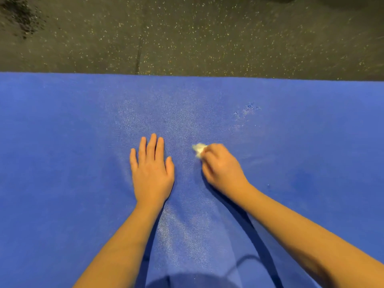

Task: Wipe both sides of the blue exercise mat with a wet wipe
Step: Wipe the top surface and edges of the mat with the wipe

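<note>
The blue exercise mat [62, 142] lies flat across the whole width of the head view, its far edge running along the floor. My left hand [152, 173] rests palm down on the mat near the middle, fingers spread slightly. Just to its right, my right hand [220, 169] is closed around a small crumpled white wet wipe [199, 148], which sticks out past the fingertips and touches the mat. A shiny, damp-looking patch spreads over the mat's middle, above and below the hands.
Dark speckled rubber flooring [207, 34] lies beyond the mat's far edge, with a seam running toward the mat. A dark smudge [22, 17] marks the floor at the top left. My shadow falls on the mat's near edge.
</note>
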Available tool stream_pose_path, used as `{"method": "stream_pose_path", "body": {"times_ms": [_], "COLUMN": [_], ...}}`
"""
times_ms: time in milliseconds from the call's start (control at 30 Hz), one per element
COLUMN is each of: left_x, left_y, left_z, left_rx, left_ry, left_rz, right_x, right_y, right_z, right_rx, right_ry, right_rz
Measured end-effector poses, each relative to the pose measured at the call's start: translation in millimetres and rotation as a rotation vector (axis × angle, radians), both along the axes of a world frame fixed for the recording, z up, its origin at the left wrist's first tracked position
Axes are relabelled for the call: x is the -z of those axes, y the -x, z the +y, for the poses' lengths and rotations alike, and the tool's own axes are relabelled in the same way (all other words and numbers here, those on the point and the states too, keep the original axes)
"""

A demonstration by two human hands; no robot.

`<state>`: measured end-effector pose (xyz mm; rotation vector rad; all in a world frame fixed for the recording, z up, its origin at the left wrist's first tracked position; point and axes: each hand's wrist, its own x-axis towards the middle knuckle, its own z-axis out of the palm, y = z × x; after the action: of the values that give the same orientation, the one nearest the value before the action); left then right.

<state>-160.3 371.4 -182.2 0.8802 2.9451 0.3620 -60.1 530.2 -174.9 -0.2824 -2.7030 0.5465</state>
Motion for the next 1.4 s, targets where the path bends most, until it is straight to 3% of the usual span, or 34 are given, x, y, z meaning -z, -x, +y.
{"method": "stream_pose_path", "body": {"times_ms": [67, 100, 200, 233, 267, 400, 467, 567, 633, 700, 767, 800, 933, 1000, 1100, 1167, 1267, 1333, 1400], "left_x": [0.0, 0.0, 0.3, 0.1, 0.1, -1.7, -1.6, -0.7, -0.5, -0.6, -0.8, -0.8, -1.0, -1.0, -2.4, -2.7, -2.3, -2.3, -2.9], "left_y": [-0.6, -0.9, -1.0, -0.7, -0.6, -0.6, -0.1, -0.1, -0.6, -0.9, -0.2, -0.2, -0.9, -0.9, -0.4, -0.1, -0.2, -0.5, -1.0], "left_z": [0.3, 0.2, 0.6, 0.4, 0.2, 1.2, 1.1, -0.6, -1.0, 0.1, 0.7, 0.5, -0.4, -0.6, 0.1, -0.1, -0.6, -0.6, 0.0], "left_rx": [0.000, 0.001, 0.002, 0.000, -0.003, -0.001, -0.002, -0.006, -0.007, -0.004, -0.004, -0.004, -0.006, -0.006, -0.002, 0.000, 0.007, 0.011, 0.013], "left_ry": [-0.002, -0.003, -0.005, -0.009, -0.013, -0.017, -0.019, -0.025, -0.026, -0.026, -0.022, -0.021, -0.021, -0.025, -0.024, -0.018, -0.019, -0.014, -0.004], "left_rz": [-0.004, -0.007, -0.004, -0.002, -0.001, 0.003, 0.003, 0.006, 0.007, 0.009, 0.007, 0.005, 0.000, -0.008, -0.012, -0.020, -0.027, -0.034, -0.039], "right_x": [-1.3, -1.2, 0.1, -0.1, -1.1, -5.2, -4.8, -0.4, -1.2, -4.7, -8.9, -8.5, -7.2, -8.1, -14.6, -16.0, -14.9, -17.5, -23.9], "right_y": [-9.8, -11.3, -11.1, -11.1, -11.4, -29.4, -31.5, -34.8, -38.1, -47.0, -48.2, -47.1, -46.7, -50.8, -62.2, -60.4, -60.9, -61.4, -68.2], "right_z": [12.0, 22.2, 36.0, 26.8, 13.4, -4.3, 16.3, 18.8, -7.6, -26.6, -12.6, -2.2, 6.2, -18.5, -26.1, -5.4, 7.6, -11.4, -29.2], "right_rx": [-0.170, -0.116, 0.386, 0.454, 0.408, -0.195, -0.088, 0.400, 0.296, -0.070, -0.236, -0.174, 0.409, 0.268, -0.197, -0.115, 0.309, 0.242, -0.089], "right_ry": [-0.096, -0.097, 0.087, 0.118, 0.127, -0.025, -0.047, 0.152, 0.192, 0.106, 0.017, 0.015, 0.183, 0.185, 0.059, 0.013, 0.114, 0.150, 0.130], "right_rz": [-0.027, -0.023, 0.017, 0.024, 0.021, -0.070, -0.066, 0.012, 0.002, -0.061, -0.105, -0.088, 0.005, -0.032, -0.152, -0.157, -0.067, -0.049, -0.125]}}
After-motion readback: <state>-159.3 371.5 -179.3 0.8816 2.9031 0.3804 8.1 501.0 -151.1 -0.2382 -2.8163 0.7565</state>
